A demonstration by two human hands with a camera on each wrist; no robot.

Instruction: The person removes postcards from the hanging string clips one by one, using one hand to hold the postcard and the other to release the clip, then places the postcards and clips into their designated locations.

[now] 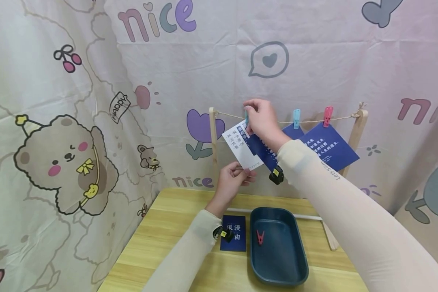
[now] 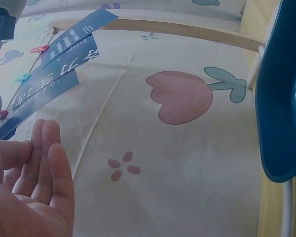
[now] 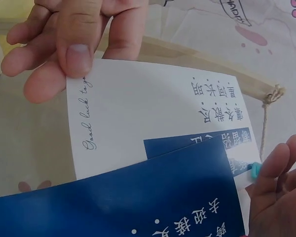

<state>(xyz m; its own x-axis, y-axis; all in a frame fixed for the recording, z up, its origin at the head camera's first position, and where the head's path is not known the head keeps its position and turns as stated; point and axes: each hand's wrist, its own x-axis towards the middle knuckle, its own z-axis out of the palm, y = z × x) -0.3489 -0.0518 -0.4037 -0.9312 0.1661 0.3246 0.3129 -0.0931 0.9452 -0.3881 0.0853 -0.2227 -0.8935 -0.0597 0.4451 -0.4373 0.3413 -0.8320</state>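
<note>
My right hand (image 1: 264, 121) pinches a light blue clothespin (image 1: 246, 117) on the twine (image 1: 314, 121), at the top corner of a white card (image 1: 242, 152) with dark writing. My left hand (image 1: 229, 182) holds the card's lower edge between thumb and fingers; in the right wrist view that thumb lies beside the words "Good luck". A dark blue card (image 3: 108, 197) overlaps the white one. Further right, other blue cards (image 1: 330, 146) hang from a blue clothespin (image 1: 296, 118) and a pink clothespin (image 1: 327, 117). My right wrist partly hides the middle cards.
The twine runs between two wooden posts (image 1: 213, 142). On the wooden table (image 1: 142, 247) stands a dark blue tray (image 1: 281, 259) holding a red clothespin (image 1: 260, 237). Left of the tray lies another blue card (image 1: 237, 245), partly behind my left wrist. A printed cloth (image 1: 190, 77) hangs behind.
</note>
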